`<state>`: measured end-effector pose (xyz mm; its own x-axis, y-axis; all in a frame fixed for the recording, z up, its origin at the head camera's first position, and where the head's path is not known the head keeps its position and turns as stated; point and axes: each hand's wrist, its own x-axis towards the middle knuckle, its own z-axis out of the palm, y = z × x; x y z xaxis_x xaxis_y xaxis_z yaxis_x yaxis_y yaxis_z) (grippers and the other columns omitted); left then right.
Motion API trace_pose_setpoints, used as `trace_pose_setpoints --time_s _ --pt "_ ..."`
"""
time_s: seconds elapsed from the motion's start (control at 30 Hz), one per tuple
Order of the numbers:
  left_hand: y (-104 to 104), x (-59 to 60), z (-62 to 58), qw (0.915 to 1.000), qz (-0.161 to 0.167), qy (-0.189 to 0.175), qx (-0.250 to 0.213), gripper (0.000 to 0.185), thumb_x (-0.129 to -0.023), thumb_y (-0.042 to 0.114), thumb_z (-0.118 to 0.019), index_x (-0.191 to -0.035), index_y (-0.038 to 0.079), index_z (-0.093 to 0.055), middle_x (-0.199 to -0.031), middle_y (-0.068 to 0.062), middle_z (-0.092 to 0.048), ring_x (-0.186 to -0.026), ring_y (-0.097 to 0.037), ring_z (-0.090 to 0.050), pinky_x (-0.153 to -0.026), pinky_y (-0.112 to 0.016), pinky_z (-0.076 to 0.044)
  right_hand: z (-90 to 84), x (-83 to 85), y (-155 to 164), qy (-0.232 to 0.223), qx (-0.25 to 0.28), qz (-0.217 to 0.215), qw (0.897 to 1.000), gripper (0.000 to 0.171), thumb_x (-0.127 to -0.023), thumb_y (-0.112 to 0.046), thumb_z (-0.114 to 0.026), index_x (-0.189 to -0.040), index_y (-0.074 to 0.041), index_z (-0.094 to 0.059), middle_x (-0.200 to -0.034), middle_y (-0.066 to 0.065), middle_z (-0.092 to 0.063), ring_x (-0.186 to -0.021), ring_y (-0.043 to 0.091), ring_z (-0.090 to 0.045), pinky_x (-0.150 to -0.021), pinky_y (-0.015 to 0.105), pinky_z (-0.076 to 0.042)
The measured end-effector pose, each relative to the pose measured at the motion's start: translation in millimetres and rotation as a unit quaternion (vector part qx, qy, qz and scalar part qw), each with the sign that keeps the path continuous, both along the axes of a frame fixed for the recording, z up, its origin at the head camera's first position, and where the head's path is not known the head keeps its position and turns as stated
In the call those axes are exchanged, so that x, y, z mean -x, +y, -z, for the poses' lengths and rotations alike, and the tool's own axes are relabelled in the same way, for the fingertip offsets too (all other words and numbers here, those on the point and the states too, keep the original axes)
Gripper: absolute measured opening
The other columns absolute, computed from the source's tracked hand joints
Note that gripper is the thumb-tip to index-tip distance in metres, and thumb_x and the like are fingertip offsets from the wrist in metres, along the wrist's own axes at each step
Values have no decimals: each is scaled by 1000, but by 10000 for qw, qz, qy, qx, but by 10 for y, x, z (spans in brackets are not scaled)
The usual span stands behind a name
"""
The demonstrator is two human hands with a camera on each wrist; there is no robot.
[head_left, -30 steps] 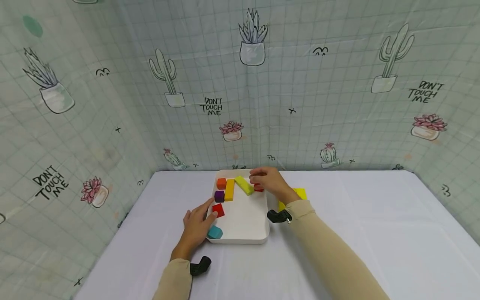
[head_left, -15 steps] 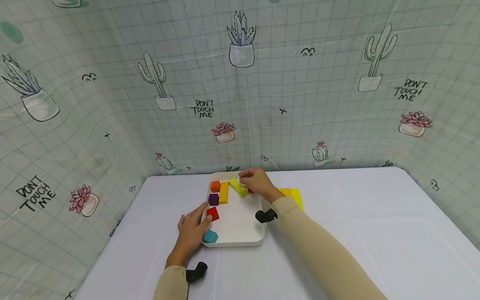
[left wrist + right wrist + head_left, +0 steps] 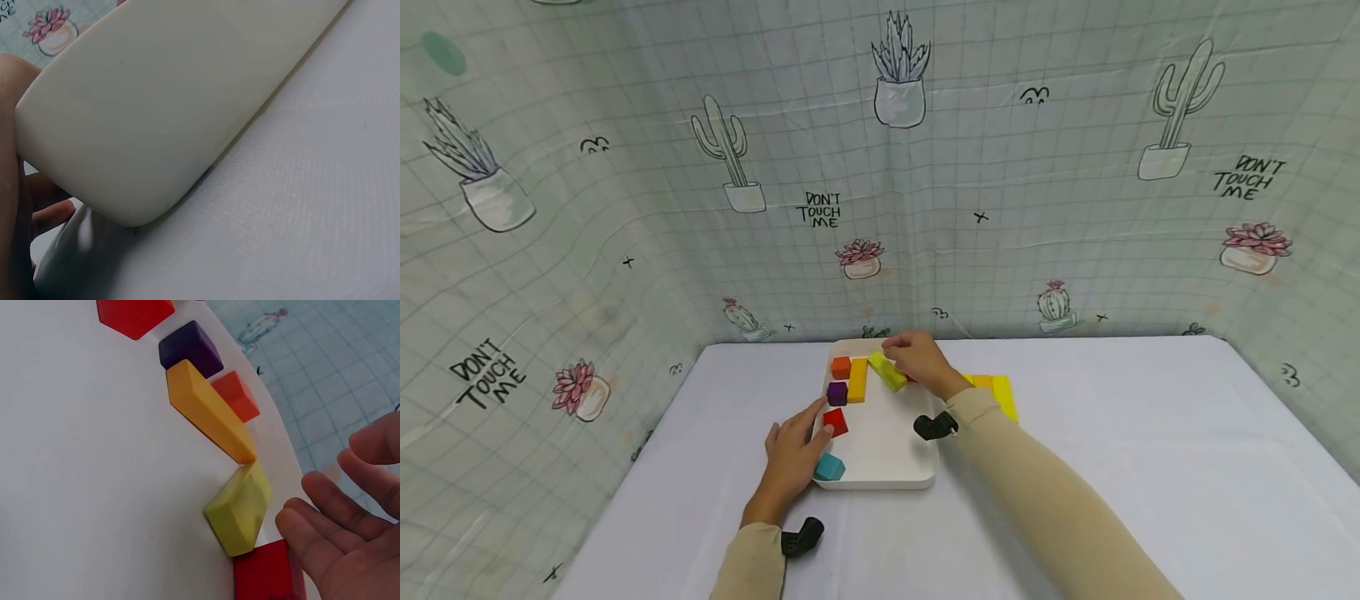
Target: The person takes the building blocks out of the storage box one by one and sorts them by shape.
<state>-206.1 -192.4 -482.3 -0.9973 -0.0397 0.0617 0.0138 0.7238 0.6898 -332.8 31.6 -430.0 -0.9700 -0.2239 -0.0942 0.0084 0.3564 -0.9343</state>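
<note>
A white tray [image 3: 917, 475] is set on the table [image 3: 1150, 467], toward its far edge and a little left of centre. Near the tray's far edge, 1 lime-green block [image 3: 887, 372] is lain with its long axis slanted, from the far edge down toward the tray's right edge. The right hand [image 3: 919, 360] is placed directly over that block's right end; in the right wrist view the fingers [image 3: 325, 506] are seen spread and relaxed, just beside the lime-green block [image 3: 240, 509] and grasping nothing, with 1 red cube [image 3: 269, 575] close under the palm. Contact with either block cannot be confirmed. The left hand [image 3: 792, 457] is rested at the tray's near-left corner, fingers extended against the rim, so it is well apart from the green block and the right hand is by far the nearer. An orange-yellow bar [image 3: 858, 380] is laid lengthwise just left of the green block, its far end almost meeting it, with an orange cube [image 3: 842, 367], a purple cube [image 3: 838, 392], another red cube [image 3: 836, 422] and a teal block [image 3: 830, 467] along the tray's left edge. More yellow blocks [image 3: 1002, 392] are left on the table right of the tray.
</note>
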Motion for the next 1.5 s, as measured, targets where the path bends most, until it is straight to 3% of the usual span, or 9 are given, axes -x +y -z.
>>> trace_pose_setpoints --time_s 0.23,0.37,0.7,0.8,0.9,1.03,1.17,1.33,1.5 --pt "5 9 16 10000 -15 11 59 53 -102 31 -55 -153 19 -45 -150 -15 -49 -142 -40 -33 -115 -66 3 -28 9 -75 398 -678 -481 9957 30 -98 -22 -60 -121 -6 -70 -120 9 -64 -103 27 -56 -96 40 -50" --pt "5 14 18 10000 -19 5 58 53 -102 32 -55 -153 20 -45 -151 -15 -48 -142 -41 -33 -115 -67 2 -15 -4 -115 495 -904 -513 9934 28 -98 -24 -61 -120 -7 -70 -116 8 -63 -103 27 -56 -97 40 -50" --pt "6 19 -20 10000 -51 7 42 53 -102 32 -55 -152 20 -45 -150 -15 -48 -142 -40 -33 -115 -67 2 144 -25 -167 311 -428 -91 9986 28 -98 -15 -56 -120 -2 -68 -112 10 -67 -82 21 -62 -78 31 -55" --pt "6 21 -19 10000 -33 5 40 53 -102 32 -56 -152 20 -45 -150 -14 -49 -142 -40 -33 -115 -67 2 174 -30 -190 418 -393 55 9983 29 -95 -10 -58 -121 -1 -67 -115 13 -66 -87 22 -63 -82 32 -56" --pt "-1 22 -10 10000 -13 10 13 53 -102 31 -56 -152 20 -45 -150 -14 -49 -142 -39 -33 -115 -66 3 173 -45 -209 444 -471 65 9979 36 -92 -8 -61 -128 -1 -64 -125 16 -64 -103 27 -63 -91 37 -55" --pt "-12 26 -14 10000 2 -6 -9 52 -102 32 -56 -152 21 -45 -151 -13 -49 -142 -39 -33 -115 -66 3 191 -54 -246 403 -1004 -160 9940 50 -91 -9 -64 -141 -6 -57 -142 15 -56 -122 31 -56 -102 44 -49" --pt "-26 28 -12 10000 6 19 6 52 -102 32 -55 -152 21 -45 -151 -13 -48 -142 -39 -32 -115 -66 4 220 -53 -290 405 -1413 -328 9886 56 -92 -11 -66 -146 -10 -52 -146 14 -52 -123 31 -55 -104 45 -47" --pt "-38 33 11 10000 4 39 22 53 -102 32 -56 -152 20 -46 -150 -13 -49 -142 -39 -33 -115 -66 3 227 -56 -312 444 -1496 -461 9867 59 -91 -8 -69 -147 -9 -50 -149 13 -49 -120 31 -57 -102 42 -49" --pt "-41 40 7 10000 5 19 19 53 -102 33 -55 -152 21 -45 -151 -12 -49 -142 -38 -33 -116 -65 3 195 -65 -312 486 -1672 -729 9820 62 -89 -7 -71 -147 -7 -50 -158 13 -38 -131 33 -50 -108 45 -43"
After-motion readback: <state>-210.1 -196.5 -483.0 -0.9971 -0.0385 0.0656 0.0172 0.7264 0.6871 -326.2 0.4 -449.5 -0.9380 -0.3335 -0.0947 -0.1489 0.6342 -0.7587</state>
